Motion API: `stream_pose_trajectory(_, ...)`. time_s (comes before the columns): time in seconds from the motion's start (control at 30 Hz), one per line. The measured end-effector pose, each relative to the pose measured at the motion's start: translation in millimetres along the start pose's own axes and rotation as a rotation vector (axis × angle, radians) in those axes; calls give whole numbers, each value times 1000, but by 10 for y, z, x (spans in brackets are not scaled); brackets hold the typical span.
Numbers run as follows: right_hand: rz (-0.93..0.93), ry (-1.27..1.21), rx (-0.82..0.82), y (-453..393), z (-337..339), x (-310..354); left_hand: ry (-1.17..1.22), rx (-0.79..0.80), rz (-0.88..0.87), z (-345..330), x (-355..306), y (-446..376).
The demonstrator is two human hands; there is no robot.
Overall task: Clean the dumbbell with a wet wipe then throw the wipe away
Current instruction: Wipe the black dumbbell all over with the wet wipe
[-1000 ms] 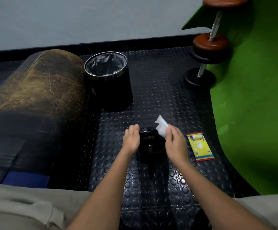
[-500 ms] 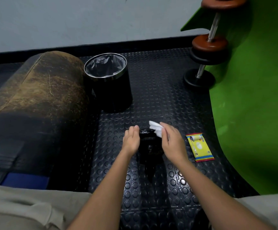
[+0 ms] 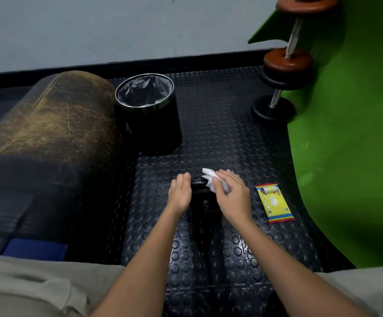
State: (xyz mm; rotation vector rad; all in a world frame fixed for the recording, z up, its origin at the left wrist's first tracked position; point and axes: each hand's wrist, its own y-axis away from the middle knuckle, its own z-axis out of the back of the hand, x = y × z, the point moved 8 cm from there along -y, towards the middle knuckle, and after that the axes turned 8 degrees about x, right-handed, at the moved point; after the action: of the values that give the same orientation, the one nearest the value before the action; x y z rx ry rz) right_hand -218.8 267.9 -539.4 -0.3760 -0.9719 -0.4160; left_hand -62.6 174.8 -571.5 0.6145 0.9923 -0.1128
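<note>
Black studded rubber flooring (image 3: pixel 208 124) covers the ground before you, running back to a pale wall and meeting a green sheet (image 3: pixel 350 156) that curves up along its right edge. Your left hand (image 3: pixel 180 194) rests flat against the left side of the black dumbbell (image 3: pixel 203 197), fingers straight and together, not curled round it. That dumbbell sits on the floor between your two hands, near the middle of the mat; it is dark against the dark rubber, so its outline is hard to make out. Your right hand (image 3: pixel 231 195) holds the white wet wipe (image 3: pixel 211 179) under its fingers against the far upper end of the dumbbell, the wipe's crumpled edge sticking out to the left past your fingertips. Just to the right of that hand lies a yellow wipe packet (image 3: pixel 274 203), flat on the floor, close to the green sheet. Further back, left of centre, stands a black bin (image 3: pixel 150 115) with a metal rim and a dark liner, touching or nearly touching a worn brown padded roll (image 3: pixel 48 124) along the left edge. At the far right corner a second dumbbell with brown plates (image 3: pixel 286 62) leans against the green sheet.
</note>
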Motion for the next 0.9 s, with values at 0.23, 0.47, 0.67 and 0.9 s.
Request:
stream_pose_trajectory(0.23,-339,-71,-36,-47,102,-226,-6,10,-8,2,2,4)
stream_pose_trajectory(0.47,78,245,77,-57,-132,98,-3,0,-6,3,34,-33)
stream_pose_trajectory(0.67,4,37,-20,8,86,-46,-9,9,-3,-12,42,-26)
stream_pose_trajectory(0.9,-295,29,50,-147,12,-108,-22,-2,-13,6,55,-57)
